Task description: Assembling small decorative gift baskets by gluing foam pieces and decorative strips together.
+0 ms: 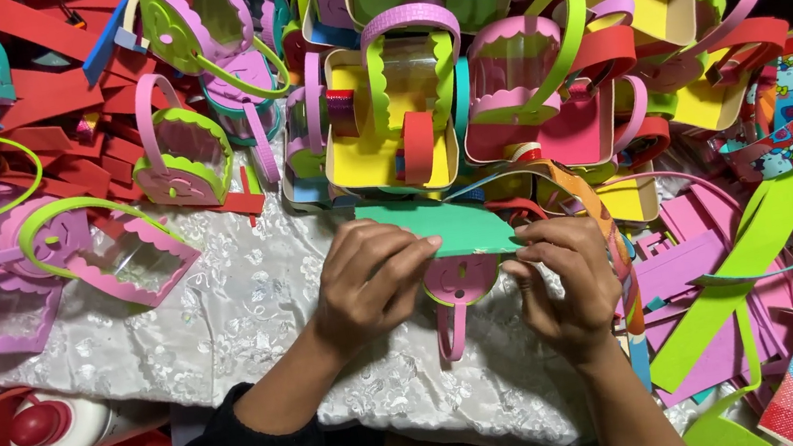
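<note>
Nearest to me, at the lower left of the frame, lies a white glue bottle [69, 427] with a red cap, resting on red foam. Just above the middle, my left hand [369, 282] is curled over a green foam sheet [442, 227], fingers pressing its top. My right hand [565, 278] pinches the sheet's right edge between thumb and fingertips. Under the sheet sits a small pink foam basket [455, 291], its handle pointing down toward me. Both rest over a white lace cloth [246, 312]. Along the upper part of the frame stands a heap of finished baskets [459, 74] in pink, yellow and green. Foam strips [729, 303] crowd the right side.
</note>
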